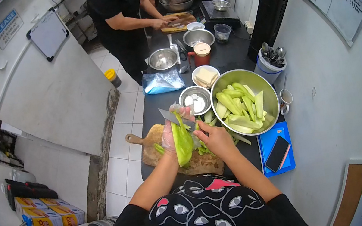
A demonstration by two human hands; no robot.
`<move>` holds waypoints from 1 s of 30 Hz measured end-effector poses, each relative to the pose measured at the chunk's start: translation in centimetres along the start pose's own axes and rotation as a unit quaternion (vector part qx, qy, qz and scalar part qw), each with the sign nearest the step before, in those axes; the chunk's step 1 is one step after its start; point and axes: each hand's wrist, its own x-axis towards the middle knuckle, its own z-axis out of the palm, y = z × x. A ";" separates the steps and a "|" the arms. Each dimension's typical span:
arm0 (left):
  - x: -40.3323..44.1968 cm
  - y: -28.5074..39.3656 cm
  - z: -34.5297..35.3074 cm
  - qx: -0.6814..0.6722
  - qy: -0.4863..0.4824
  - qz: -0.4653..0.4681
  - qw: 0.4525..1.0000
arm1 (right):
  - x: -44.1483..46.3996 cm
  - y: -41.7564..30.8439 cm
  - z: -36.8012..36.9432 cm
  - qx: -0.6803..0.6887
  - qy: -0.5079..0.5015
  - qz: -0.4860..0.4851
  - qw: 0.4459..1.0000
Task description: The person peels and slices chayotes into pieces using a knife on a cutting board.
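Observation:
My left hand (167, 139), in a clear plastic glove, is wrapped round a long, light green vegetable piece (184, 145), whose exact kind I cannot tell. It is held up over a wooden cutting board (205, 163). My right hand (216, 140) grips a kitchen knife (173, 117), its handle hidden in my fingers. The blade lies across the upper end of the vegetable. Green trimmings (159, 148) are on the board. To the right, a large steel bowl (273, 104) holds several similar pale green pieces (242, 106).
Beyond the board are a small steel bowl (208, 104), a white bowl of pale blocks (206, 76), a blue plastic bag (162, 83) and a red mug (202, 56). A phone (278, 153) lies at right. Across the counter, another person (121, 23) works at a board.

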 end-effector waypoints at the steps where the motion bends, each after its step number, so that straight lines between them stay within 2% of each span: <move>1: 0.0 0.0 -0.2 0.005 -0.003 0.003 1.000 | 0.0 -0.1 0.0 -0.002 -0.008 0.009 1.000; 3: 0.2 0.0 -0.6 0.014 -0.011 0.008 1.000 | 0.0 -0.3 0.0 -0.006 -0.024 0.028 0.999; 6: 0.0 0.2 -1.7 0.057 -0.069 -0.014 0.996 | 0.8 3.4 3.2 0.095 0.016 -0.055 0.994; 7: 0.2 0.2 -2.0 0.076 -0.057 -0.026 0.995 | 0.9 3.7 3.0 0.154 -0.070 0.026 0.985; 9: 0.3 0.3 -2.5 0.115 -0.031 -0.052 0.992 | 0.8 3.2 1.7 0.263 -0.237 0.186 0.916; 12: -0.1 0.5 -1.8 0.132 -0.078 -0.058 0.987 | -0.1 1.5 -0.6 0.492 -0.288 0.300 0.765; 15: -0.6 0.7 -0.9 0.107 -0.087 -0.106 0.985 | -0.2 2.8 -0.5 0.556 -0.334 0.311 0.695; 18: 0.2 1.6 -2.6 0.061 -0.068 -0.130 0.987 | -0.9 2.8 -0.6 0.520 -0.299 0.295 0.744; 21: 0.3 1.6 -2.1 0.112 -0.062 -0.039 0.991 | -1.5 4.4 0.0 0.354 -0.219 0.251 0.874; 23: 0.5 1.8 -1.9 0.075 -0.048 -0.032 0.996 | -2.4 6.4 2.0 0.223 -0.068 0.049 0.971; 24: 0.5 1.8 -1.8 0.055 -0.042 -0.029 0.997 | -2.9 6.9 2.6 0.149 0.012 -0.056 0.987; 27: 0.6 1.8 -1.3 0.052 -0.002 0.010 0.999 | -4.9 3.4 0.1 0.110 -0.059 0.025 0.992; 30: 1.0 1.9 -1.4 0.048 0.010 0.033 0.998 | -6.2 1.8 -1.0 0.051 -0.076 0.026 0.995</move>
